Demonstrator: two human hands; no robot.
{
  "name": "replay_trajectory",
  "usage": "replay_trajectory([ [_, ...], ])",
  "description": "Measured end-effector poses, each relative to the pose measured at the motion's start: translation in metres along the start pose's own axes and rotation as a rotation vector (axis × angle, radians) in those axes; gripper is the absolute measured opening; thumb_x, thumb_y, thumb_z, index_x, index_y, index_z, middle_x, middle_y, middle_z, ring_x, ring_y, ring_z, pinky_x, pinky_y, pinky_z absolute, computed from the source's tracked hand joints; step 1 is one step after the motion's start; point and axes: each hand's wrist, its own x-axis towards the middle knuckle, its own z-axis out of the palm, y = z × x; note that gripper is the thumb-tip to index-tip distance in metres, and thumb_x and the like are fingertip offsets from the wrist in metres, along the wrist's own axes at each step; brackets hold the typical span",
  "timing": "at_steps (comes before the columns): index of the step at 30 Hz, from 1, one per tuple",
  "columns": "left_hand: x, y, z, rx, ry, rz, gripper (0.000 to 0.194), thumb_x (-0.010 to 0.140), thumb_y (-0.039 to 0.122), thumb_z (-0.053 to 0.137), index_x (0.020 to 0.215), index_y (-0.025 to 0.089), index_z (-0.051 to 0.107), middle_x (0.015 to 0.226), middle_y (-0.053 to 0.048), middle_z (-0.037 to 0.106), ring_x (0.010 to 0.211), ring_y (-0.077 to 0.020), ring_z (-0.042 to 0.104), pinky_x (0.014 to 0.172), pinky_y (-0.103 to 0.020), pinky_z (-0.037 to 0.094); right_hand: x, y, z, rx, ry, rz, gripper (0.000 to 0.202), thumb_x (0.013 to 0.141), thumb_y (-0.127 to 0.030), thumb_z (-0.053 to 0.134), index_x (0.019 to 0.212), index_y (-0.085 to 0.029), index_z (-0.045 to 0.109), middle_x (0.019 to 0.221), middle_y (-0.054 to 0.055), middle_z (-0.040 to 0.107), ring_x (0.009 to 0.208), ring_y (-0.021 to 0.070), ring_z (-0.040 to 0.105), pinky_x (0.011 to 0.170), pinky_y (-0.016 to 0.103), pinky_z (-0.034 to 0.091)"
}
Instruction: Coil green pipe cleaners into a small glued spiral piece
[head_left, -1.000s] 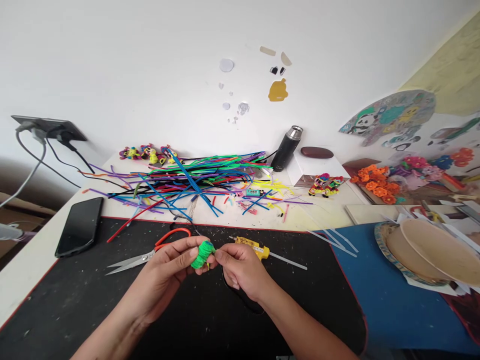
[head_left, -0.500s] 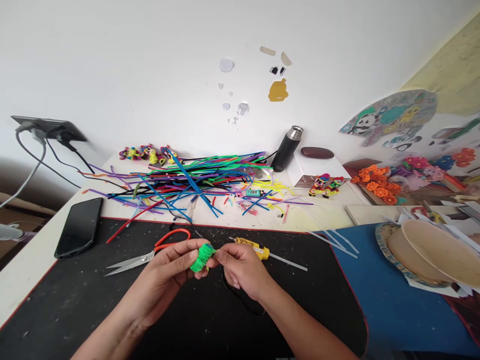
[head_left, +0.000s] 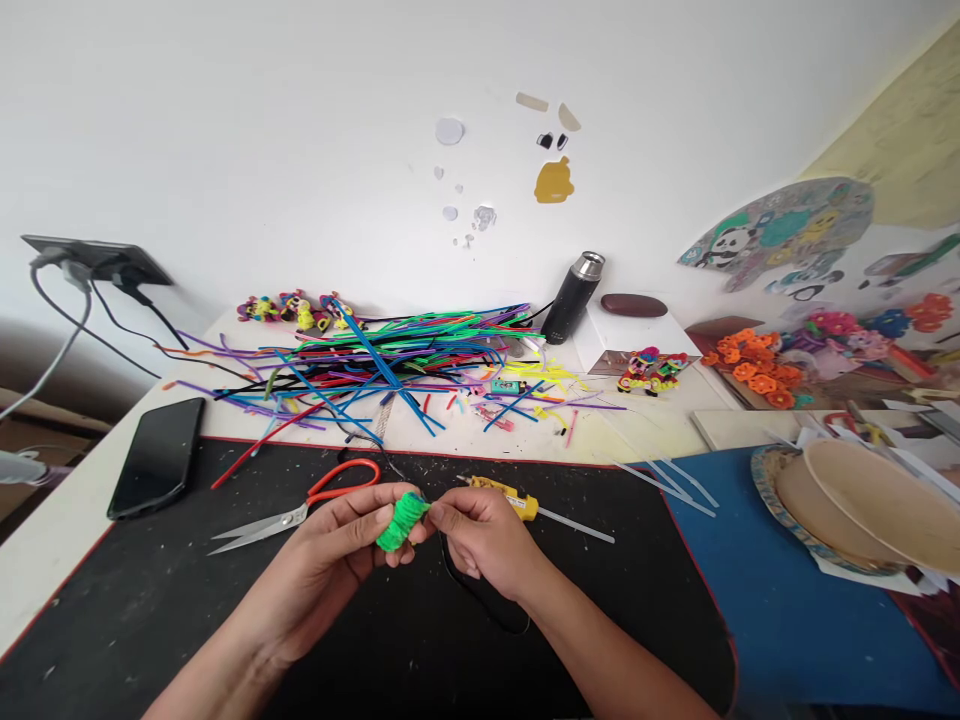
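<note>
The left hand [head_left: 343, 533] grips a green coiled piece [head_left: 402, 522] between thumb and fingers, above the black mat [head_left: 420, 640]. The right hand [head_left: 486, 532] pinches its right end at the fingertips. From my position, 1 pair of scissors [head_left: 289, 519] lies beside the left hand; 1 yellow glue gun [head_left: 512, 499] lies beyond the right.

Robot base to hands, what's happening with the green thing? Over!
Left hand gripping green coil. Right hand pinching at its end. Scissors and glue gun close by, not blocking.
</note>
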Motion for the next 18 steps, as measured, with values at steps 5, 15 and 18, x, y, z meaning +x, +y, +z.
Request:
replay_trajectory([
  [5,0.0002,-0.0002,-0.0010,-0.005,-0.011,-0.014,0.038,0.071,0.032,0.099,0.101,0.012,0.088,0.084,-0.014,0.081,0.071,-0.0186,0.068,0.066,-0.025,0.056,-0.0005,0.0027,-0.0011,0.006,-0.014,0.004,0.054,0.080,-0.069,0.083,0.076,-0.017,0.071,0.035,-0.012,0.041,0.029,0.0063,0.032,0.034,0.022,0.024],
  [15,-0.0055,0.0025,0.0031,-0.023,-0.023,-0.025,0.032,0.073,0.030,0.096,0.099,0.012,0.087,0.083,-0.014,0.080,0.071,-0.0186,0.066,0.066,-0.026,0.054,-0.0009,0.0007,-0.0004,-0.011,-0.028,-0.016,0.053,0.083,-0.069,0.081,0.076,-0.018,0.071,0.037,-0.012,0.041,0.029,0.0067,0.032,0.034,0.023,0.025],
  [18,-0.0061,0.0027,0.0027,-0.021,-0.027,-0.026,0.033,0.073,0.030,0.097,0.099,0.013,0.087,0.083,-0.013,0.079,0.071,-0.0184,0.066,0.067,-0.026,0.054,-0.0016,-0.0007,0.0009,-0.017,-0.032,-0.011,0.055,0.080,-0.072,0.081,0.075,-0.018,0.070,0.036,-0.012,0.040,0.029,0.0068,0.032,0.034,0.023,0.024],
])
